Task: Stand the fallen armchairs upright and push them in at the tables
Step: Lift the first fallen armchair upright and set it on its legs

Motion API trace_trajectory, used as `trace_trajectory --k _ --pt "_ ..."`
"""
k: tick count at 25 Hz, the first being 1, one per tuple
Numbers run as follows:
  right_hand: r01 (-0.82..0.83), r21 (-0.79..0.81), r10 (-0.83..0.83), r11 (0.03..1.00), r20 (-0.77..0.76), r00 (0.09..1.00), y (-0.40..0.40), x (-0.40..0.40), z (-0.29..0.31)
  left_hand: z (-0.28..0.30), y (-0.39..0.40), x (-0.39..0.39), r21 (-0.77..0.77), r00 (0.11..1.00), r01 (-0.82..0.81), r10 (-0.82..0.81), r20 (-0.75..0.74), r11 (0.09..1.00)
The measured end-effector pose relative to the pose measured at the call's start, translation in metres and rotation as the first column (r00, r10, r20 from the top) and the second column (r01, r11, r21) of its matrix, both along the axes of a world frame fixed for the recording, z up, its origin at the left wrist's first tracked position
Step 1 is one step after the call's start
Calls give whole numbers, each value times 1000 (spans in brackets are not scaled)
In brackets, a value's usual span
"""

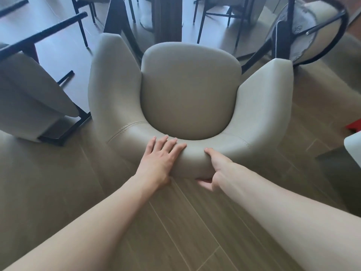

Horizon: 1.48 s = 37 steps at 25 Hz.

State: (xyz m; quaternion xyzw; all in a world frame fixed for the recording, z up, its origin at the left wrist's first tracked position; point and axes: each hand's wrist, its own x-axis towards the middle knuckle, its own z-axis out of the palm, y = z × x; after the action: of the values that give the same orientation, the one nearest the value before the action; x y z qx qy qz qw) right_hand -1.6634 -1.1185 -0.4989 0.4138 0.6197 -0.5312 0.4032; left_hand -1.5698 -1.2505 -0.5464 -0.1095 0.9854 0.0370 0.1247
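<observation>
A beige upholstered armchair (189, 90) stands upright right in front of me, its seat facing a dark table pedestal (168, 16). My left hand (160, 159) lies flat on top of the curved backrest with fingers straight. My right hand (213, 169) grips the backrest's rim, thumb on top and fingers curled beneath. A second beige armchair (33, 90) lies tipped on its side at the left, its black metal legs (64, 126) pointing sideways. At the top right another armchair (312, 30) with a black frame is tilted over.
Black legs of further chairs (213, 14) stand beyond the pedestal. A dark table edge (43, 34) crosses the upper left. A red object (354, 126) and a white corner (353, 145) sit at the right edge. Wood-look floor (185, 222) lies underfoot.
</observation>
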Motion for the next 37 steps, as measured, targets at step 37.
trace_trajectory --k 37 --pt "-337 939 955 64 -155 -253 -83 -282 22 75 -159 -298 21 994 -3 5 -106 1000"
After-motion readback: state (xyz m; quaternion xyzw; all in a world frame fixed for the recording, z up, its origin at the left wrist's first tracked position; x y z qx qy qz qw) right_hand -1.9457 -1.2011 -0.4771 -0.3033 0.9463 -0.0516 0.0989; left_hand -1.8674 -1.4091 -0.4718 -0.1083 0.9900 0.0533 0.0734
